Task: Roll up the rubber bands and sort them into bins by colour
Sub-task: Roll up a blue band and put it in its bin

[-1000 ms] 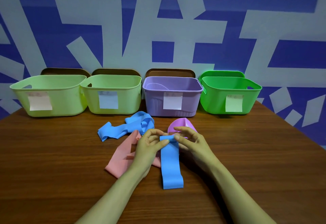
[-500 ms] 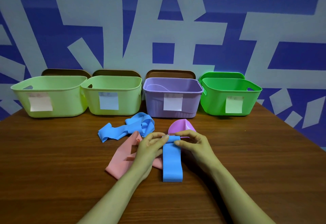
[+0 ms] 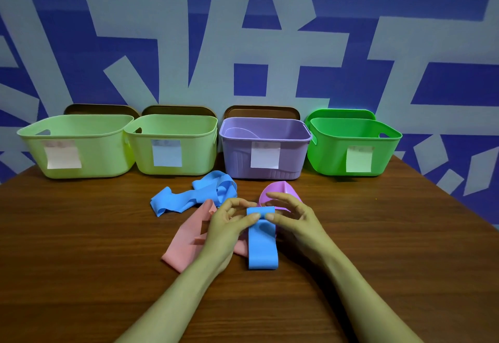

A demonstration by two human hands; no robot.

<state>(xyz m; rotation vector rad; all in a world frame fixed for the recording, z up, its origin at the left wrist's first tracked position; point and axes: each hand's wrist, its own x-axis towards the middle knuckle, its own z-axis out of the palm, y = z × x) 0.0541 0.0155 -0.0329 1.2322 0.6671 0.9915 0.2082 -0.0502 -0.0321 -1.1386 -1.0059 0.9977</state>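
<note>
Wooden table [image 3: 378, 248], flat blue rubber band [image 3: 262, 245], far end rolled

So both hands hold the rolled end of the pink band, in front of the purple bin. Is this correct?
Not quite. The band whose rolled end the left hand and the right hand hold is the blue band, not the pink one, as the head view shows. The pink band lies flat, partly under the left hand. The hands are indeed in front of the purple bin.
</note>
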